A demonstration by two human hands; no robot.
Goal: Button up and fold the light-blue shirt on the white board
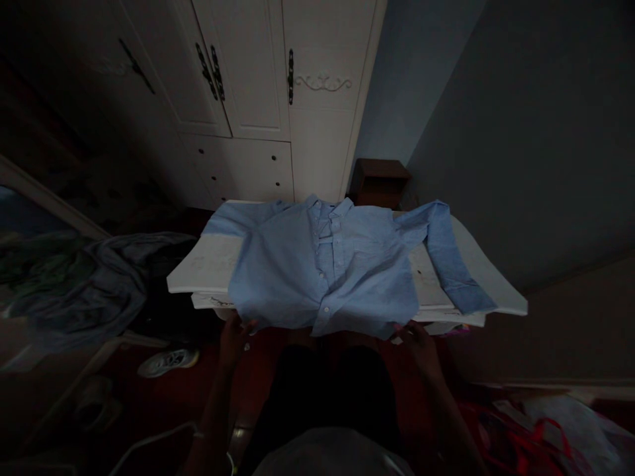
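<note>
A light blue button-up shirt [282, 264] lies front side up across a white tabletop [211, 264], its collar at the far edge and its hem hanging over the near edge. One sleeve lies out to the left; the other bends and runs down on the right. The lower part of the front is buttoned, while the top spreads apart. My left hand [234, 337] pinches the hem at its left corner. At the right corner of the hem, my right hand [415, 337] has its fingers closed on the cloth.
Behind the table stands a white wardrobe [322, 125] with dark handles. A small brown cabinet [381, 178] is by the wall. Grey clothes [114, 277] are heaped at the left, above a shoe [169, 362] on the floor. Red bags [536, 436] lie at the lower right.
</note>
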